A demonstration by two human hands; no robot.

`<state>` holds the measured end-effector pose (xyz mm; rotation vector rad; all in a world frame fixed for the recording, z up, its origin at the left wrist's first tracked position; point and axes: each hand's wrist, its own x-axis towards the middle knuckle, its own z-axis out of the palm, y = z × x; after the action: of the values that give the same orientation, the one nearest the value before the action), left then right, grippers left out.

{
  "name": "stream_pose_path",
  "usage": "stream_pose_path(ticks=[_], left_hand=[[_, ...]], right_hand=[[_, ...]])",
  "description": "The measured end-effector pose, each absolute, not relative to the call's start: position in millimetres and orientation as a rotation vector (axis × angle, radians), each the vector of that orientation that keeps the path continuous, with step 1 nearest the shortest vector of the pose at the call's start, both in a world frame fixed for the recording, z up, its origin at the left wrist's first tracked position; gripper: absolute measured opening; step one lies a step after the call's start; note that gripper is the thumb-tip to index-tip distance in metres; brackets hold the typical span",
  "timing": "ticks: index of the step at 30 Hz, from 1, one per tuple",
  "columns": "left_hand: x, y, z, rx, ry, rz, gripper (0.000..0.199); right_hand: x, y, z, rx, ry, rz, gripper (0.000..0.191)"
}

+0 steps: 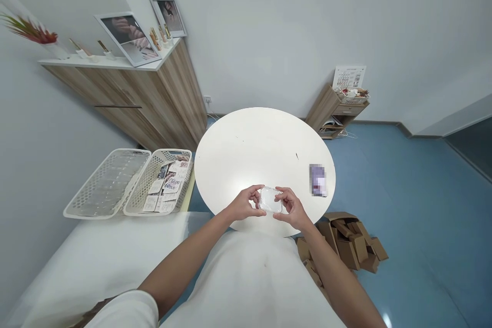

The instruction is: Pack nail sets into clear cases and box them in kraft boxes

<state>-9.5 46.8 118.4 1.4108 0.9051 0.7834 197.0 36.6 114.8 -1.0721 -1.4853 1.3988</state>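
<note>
Between my two hands is a small clear plastic box with rounded corners, held over the near part of the round white table. My left hand grips its left side, thumb below and fingers above. On the right side my right hand pinches it, with fingertips resting on its upper face. What the box contains, if anything, I cannot make out. To the right on the table lies a purple item, blurred in the picture.
At left, one white basket holds printed cards and another holds clear plastic pieces. Cardboard boxes are piled on the floor at right. A wooden cabinet and a small shelf unit stand by the wall.
</note>
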Motion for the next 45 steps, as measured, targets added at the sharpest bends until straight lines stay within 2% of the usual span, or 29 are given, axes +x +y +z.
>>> stream_pose_path(ticks=[12,15,18,22,29,37,42,45], left_hand=[[-6,41,114,1.176,0.918,0.796,0.072],[-10,42,112,1.057,0.956,0.769,0.068],[-12,40,106,1.021,1.029,0.727,0.055],[-9,33,95,1.027,1.065,0.71,0.042],[0,21,91,1.042,0.995,0.669,0.038],[12,13,77,0.969,1.114,0.71,0.04],[24,4,50,0.973,1.244,0.715,0.05],[32,-3,35,1.066,1.327,0.694,0.041]], right_hand=[[197,45,128,-1.074,-1.475,1.419,0.044],[196,47,131,-1.047,-1.498,1.421,0.043],[194,45,134,-1.08,-1.491,1.469,0.044],[194,45,133,-1.265,-1.295,1.587,0.042],[199,45,114,-1.43,-0.8,1.696,0.044],[204,18,102,-1.438,-0.624,1.757,0.034],[204,-6,83,-1.626,-0.707,1.692,0.047],[205,-13,65,-1.757,-0.805,1.671,0.06]])
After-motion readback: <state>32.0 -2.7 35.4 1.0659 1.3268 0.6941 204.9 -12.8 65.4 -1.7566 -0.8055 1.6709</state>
